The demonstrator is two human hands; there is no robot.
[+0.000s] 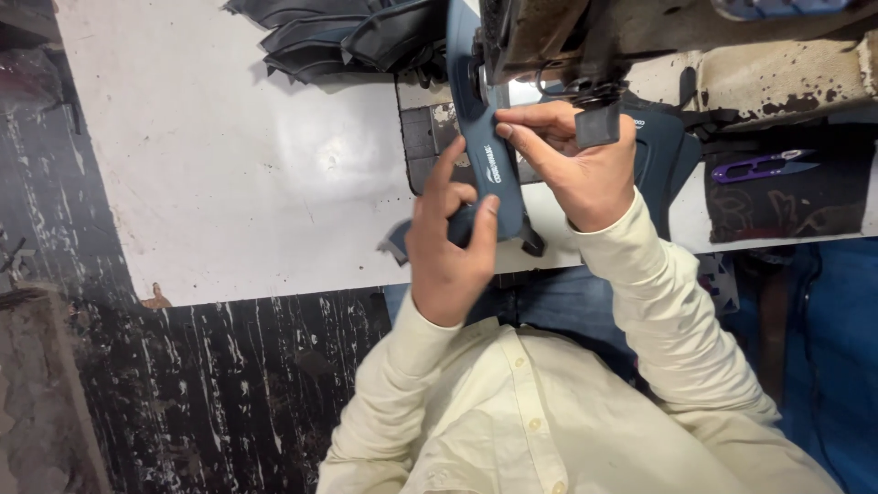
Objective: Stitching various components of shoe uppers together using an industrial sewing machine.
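1. The left hand (448, 242) grips the near end of a long dark blue-grey strip (489, 137), fingers (483, 229) curled round it at the near edge of the desk (229, 165).
2. The right hand (576, 160) pinches the same strip further up, thumb and forefinger closed narrow on its edge, just beside the sewing machine (567, 37).
3. The strip runs from the near edge of the desk up under the machine's head, standing on its edge and tilted a little; a pale printed mark shows on its side.
4. A wider dark blue piece (663, 151) lies flat to the right of the right hand, partly hidden by it.
5. Purple thread snips (759, 166) rest on a black mat (786, 197) towards the right edge of the desk, well apart from both hands.
6. A heap of black pieces (338, 37) lies at the far edge of the desk, left of the machine.
7. Both sleeves (658, 302) are cream.
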